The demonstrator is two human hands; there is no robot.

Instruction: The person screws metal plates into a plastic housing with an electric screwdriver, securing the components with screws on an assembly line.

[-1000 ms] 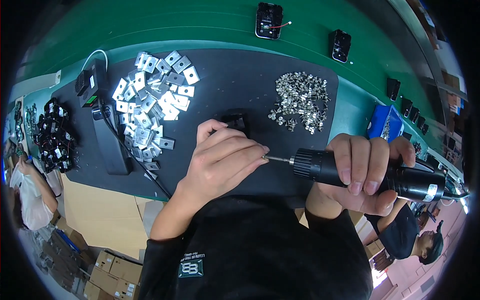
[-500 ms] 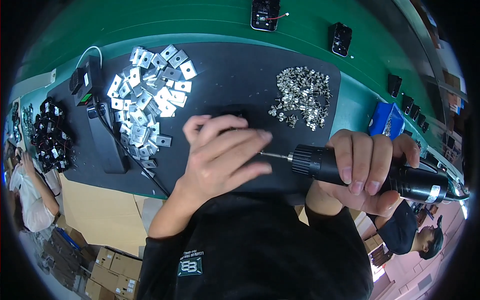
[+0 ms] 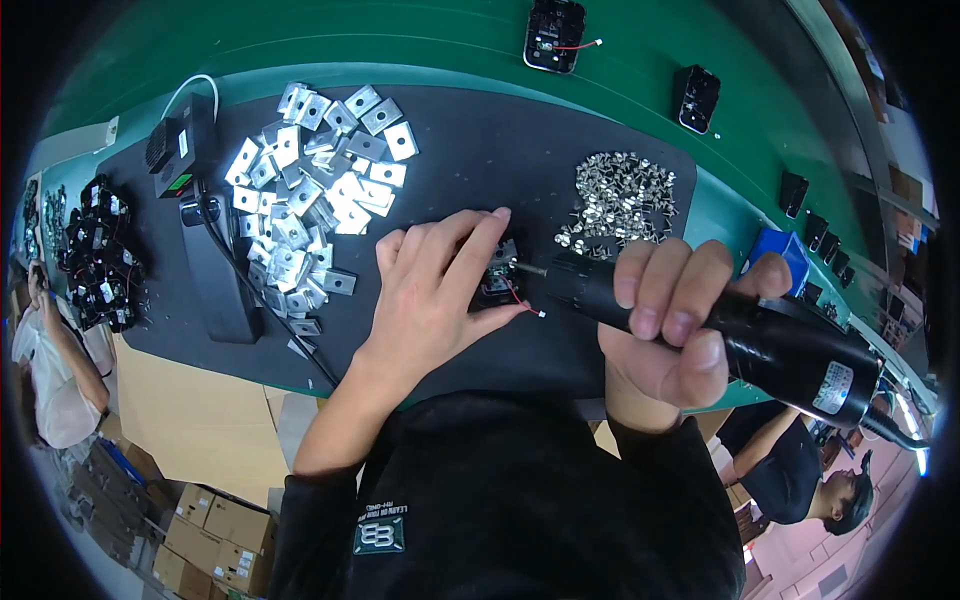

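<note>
My left hand (image 3: 422,290) curls over a small black electronic housing (image 3: 496,285) on the dark mat and grips it. A short red wire with a white plug sticks out of the housing beside my thumb; much of the part is hidden under my fingers. In my right hand (image 3: 672,325) is a thick black electric screwdriver (image 3: 785,350), held almost level with fingers wrapped round its barrel. Its bit points left and meets the housing near the fingertips; whether a screw sits on the tip I cannot tell.
Left of my hands lie a heap of square metal plates with holes (image 3: 305,200), a black power unit (image 3: 185,150) with a cable and black wired parts (image 3: 103,255). Loose screws (image 3: 625,195) are piled at right, near a blue bin (image 3: 775,258). Black housings (image 3: 555,35) rest on the green surface.
My left hand has settled from a blurred, raised pose onto the housing, which now shows. My right hand has brought the screwdriver left and up, its bit now at the housing.
</note>
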